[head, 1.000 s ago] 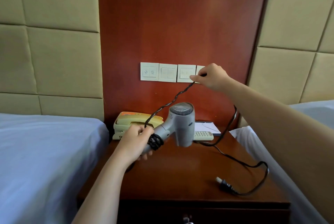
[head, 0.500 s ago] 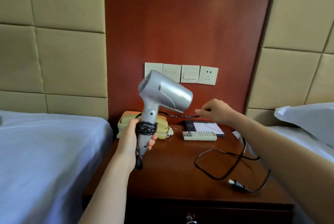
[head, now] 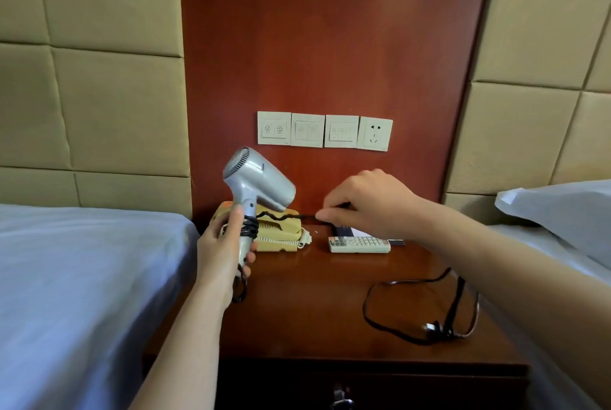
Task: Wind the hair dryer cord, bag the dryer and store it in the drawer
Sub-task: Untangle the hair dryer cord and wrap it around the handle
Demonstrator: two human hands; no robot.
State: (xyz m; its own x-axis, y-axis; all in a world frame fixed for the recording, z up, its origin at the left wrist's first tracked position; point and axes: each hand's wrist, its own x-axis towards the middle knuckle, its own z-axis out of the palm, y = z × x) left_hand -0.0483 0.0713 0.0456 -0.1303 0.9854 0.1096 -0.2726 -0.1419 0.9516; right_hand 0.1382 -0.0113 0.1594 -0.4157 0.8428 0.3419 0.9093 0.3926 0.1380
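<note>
My left hand grips the handle of a silver hair dryer, held upright above the nightstand with its barrel pointing right. Several turns of black cord are wound around the handle. A taut stretch of cord runs right to my right hand, which pinches it. The slack cord loops over the nightstand's right side and ends in a plug. A drawer handle shows at the bottom edge.
A yellow telephone and a white remote sit at the back of the nightstand, with a notepad behind the remote. Wall switches and a socket are above. White beds flank both sides, and a pillow lies on the right.
The dryer went from lying sideways to upright, then dropped slightly. My right hand came down from the wall switches to beside the dryer handle, laying cord around it.
</note>
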